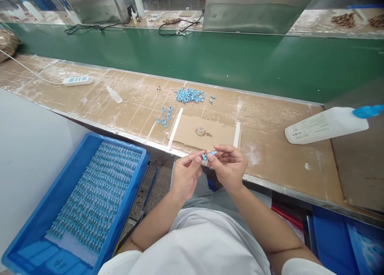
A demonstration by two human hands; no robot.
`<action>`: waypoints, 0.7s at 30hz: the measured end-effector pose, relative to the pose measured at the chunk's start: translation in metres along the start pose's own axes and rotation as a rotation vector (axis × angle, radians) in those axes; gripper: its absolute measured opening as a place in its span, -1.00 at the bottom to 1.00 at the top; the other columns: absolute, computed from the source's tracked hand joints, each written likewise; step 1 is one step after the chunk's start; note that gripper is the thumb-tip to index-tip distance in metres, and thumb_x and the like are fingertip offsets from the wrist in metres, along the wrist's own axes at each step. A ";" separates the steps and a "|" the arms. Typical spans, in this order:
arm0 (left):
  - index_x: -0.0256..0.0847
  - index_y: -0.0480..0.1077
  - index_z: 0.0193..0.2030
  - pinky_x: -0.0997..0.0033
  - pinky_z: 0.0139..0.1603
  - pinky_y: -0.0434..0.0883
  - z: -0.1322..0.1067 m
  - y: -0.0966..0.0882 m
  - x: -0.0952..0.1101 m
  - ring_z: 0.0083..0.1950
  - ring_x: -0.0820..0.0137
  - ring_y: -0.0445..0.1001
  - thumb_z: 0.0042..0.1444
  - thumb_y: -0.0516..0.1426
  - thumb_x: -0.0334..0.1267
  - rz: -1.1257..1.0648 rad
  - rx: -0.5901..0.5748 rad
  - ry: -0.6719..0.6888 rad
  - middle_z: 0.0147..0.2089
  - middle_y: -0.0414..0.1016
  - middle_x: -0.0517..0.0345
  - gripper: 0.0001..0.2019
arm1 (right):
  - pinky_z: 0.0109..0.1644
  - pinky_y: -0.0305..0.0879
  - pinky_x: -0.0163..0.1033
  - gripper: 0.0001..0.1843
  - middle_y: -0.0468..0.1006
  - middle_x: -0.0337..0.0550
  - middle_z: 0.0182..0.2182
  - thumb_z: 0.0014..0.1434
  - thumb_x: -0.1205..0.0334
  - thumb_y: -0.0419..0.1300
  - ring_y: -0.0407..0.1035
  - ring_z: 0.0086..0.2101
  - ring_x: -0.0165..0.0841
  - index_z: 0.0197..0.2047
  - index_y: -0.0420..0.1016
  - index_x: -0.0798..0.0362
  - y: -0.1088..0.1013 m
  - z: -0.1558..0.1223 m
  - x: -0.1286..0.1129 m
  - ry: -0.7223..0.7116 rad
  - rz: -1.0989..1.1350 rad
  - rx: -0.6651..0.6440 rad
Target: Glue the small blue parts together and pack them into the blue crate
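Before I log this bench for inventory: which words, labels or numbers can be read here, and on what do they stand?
None can be read.
White plastic bottle lying on its side: printed lines, too blurred.
Blue plastic tray's near end: faint raised marking, illegible.
White power strip: no legible text.

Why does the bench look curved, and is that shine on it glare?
In the head view the wide lens bows the workbench and green belt; pale glare streaks the bench top; both hands and the small blue part are fairly sharp; the white bottle at the edge looks stretched.
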State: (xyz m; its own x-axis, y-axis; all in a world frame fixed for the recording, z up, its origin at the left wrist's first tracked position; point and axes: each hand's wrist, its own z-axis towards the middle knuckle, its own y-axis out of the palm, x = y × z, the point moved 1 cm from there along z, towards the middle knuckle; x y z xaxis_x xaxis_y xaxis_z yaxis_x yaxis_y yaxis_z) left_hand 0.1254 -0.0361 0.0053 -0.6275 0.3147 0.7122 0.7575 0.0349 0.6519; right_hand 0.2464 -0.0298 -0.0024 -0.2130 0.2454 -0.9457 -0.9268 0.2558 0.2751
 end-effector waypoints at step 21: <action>-0.03 0.59 -0.42 0.55 -0.51 0.40 -0.008 -0.005 0.008 -0.49 0.55 0.43 -0.13 0.40 -0.30 -0.132 -0.175 0.172 -0.43 0.45 0.24 -0.88 | -0.63 0.42 -0.43 -0.60 0.62 -0.26 -0.54 -0.11 0.49 0.40 0.47 -0.65 -0.38 -0.17 0.59 -0.04 0.023 0.005 -0.020 -0.047 0.212 -0.396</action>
State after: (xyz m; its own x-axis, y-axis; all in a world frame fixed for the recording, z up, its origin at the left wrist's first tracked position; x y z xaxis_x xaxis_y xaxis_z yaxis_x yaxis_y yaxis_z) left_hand 0.1155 -0.0416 0.0097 -0.7511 0.1525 0.6423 0.6341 -0.1042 0.7662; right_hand 0.2308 -0.0237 0.0243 -0.4055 0.2982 -0.8641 -0.9129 -0.1800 0.3663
